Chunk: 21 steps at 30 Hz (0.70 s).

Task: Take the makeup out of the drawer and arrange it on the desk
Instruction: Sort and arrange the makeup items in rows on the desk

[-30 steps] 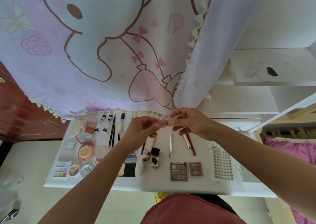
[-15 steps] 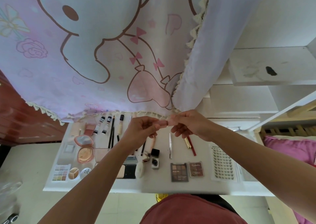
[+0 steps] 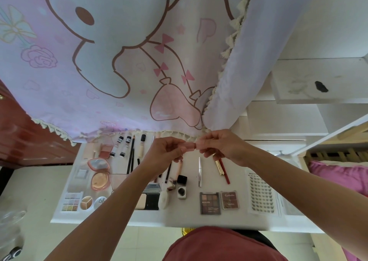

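White desk [image 3: 189, 219] carries eyeshadow palettes [image 3: 210, 203], compacts [image 3: 99, 173], pencils [image 3: 130, 158], lash tray [image 3: 261, 195].

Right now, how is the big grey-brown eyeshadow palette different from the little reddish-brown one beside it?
The grey-brown rectangular eyeshadow palette is bigger than the reddish-brown eyeshadow palette. The grey-brown palette shows a grid of colour squares; the reddish-brown palette shows curly writing. The grey-brown palette reaches nearer the white desk's front edge than the reddish-brown palette. Both lie flat, side by side.

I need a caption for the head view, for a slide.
Left hand and right hand hold a small pink tube above the makeup-covered desk.
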### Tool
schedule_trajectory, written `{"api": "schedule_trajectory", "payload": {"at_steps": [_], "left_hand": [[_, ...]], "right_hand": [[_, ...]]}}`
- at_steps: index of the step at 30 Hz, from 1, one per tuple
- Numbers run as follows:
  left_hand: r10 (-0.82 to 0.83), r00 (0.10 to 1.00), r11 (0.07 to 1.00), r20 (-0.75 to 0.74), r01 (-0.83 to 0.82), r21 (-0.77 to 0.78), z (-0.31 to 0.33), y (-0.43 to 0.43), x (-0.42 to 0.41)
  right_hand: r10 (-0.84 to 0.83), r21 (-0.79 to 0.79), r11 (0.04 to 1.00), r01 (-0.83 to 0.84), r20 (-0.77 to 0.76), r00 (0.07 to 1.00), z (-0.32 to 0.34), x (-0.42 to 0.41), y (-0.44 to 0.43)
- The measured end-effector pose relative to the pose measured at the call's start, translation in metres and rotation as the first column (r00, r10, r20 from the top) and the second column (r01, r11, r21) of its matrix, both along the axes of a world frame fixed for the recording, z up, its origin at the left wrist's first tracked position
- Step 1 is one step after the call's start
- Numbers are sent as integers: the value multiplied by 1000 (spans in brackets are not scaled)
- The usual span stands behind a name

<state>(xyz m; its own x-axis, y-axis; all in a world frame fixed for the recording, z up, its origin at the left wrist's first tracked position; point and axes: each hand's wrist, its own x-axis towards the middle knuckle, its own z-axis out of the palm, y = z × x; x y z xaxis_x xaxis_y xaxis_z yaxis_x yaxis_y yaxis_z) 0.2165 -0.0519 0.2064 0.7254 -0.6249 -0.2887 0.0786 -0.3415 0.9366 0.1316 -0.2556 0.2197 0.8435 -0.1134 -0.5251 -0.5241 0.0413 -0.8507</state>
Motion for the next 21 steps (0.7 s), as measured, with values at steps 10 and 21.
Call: {"api": "schedule_trajectory", "payload": {"at_steps": [10, 21], "left_hand": [[3, 1000, 1000, -5, -3, 6, -2, -2, 1], [5, 1000, 1000, -29, -5, 9, -7, -2, -1]], "right_hand": [[5, 47, 999, -4, -18, 1000, -1, 0, -1], [-8, 57, 998, 10, -33, 999, -4, 0, -1]]}}
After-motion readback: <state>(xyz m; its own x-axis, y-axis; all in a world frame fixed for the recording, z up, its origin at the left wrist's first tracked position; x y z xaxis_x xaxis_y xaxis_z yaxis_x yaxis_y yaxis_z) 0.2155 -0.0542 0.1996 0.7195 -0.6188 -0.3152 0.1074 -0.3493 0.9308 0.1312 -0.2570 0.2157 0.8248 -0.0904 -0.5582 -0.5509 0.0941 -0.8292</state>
